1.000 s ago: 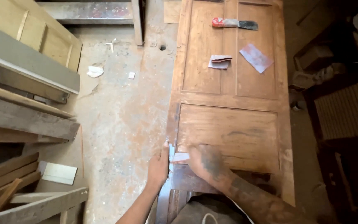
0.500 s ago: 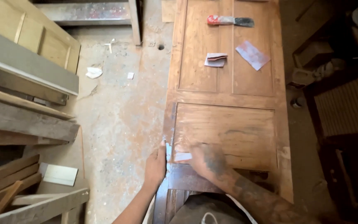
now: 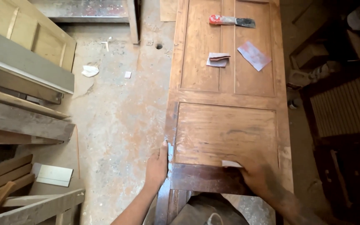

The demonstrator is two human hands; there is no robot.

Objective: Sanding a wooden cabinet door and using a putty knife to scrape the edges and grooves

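A brown panelled wooden door (image 3: 226, 104) lies flat in front of me. My left hand (image 3: 157, 166) grips the door's left edge near its lower rail. My right hand (image 3: 257, 175) presses a small pale piece of sandpaper (image 3: 231, 164) against the lower edge of the big panel; the hand is blurred. Farther up the door lie a folded sandpaper piece (image 3: 218, 59), a flat sandpaper sheet (image 3: 253, 55) and a scraper with a red handle (image 3: 231, 20).
Dusty concrete floor (image 3: 117, 112) runs along the door's left. Planks and boards (image 3: 21, 104) are stacked at the left, with a yellowish panelled door leaf (image 3: 34, 33) behind them. Dark furniture (image 3: 342, 108) stands at the right. A small pale board (image 3: 54, 175) lies lower left.
My right hand slid with the sandpaper to the right along the panel's lower edge. My left hand stayed on the door's left edge. The view shifted slightly.
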